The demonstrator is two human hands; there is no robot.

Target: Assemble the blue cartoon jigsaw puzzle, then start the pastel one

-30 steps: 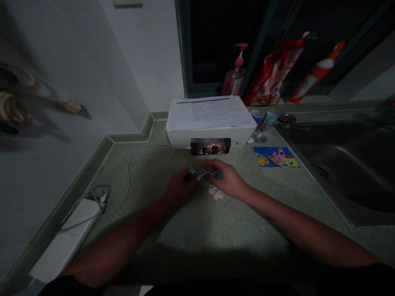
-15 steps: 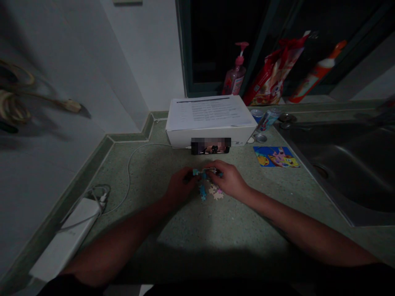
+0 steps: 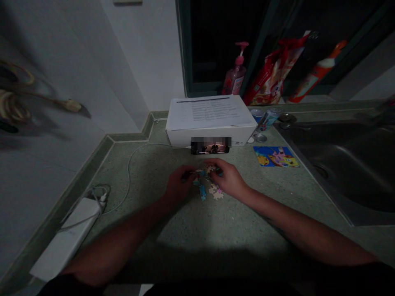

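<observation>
Pinching some blue and pale jigsaw pieces (image 3: pixel 202 173) in a narrow grip, two hands, the left hand (image 3: pixel 178 183) and the right hand (image 3: pixel 230 179), stand close together over the speckled green bench (image 3: pixel 154 176). Several loose pieces (image 3: pixel 217 194) lie just below them; their exact number I cannot tell.

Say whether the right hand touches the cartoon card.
Apart: the head view shows countertop between the right hand and the cartoon card.

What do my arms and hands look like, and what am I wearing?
Your left hand, right hand and forearms are bare, without gloves. Dark sleeves show only at the view's bottom edge. No watch or ring can be made out.
</observation>
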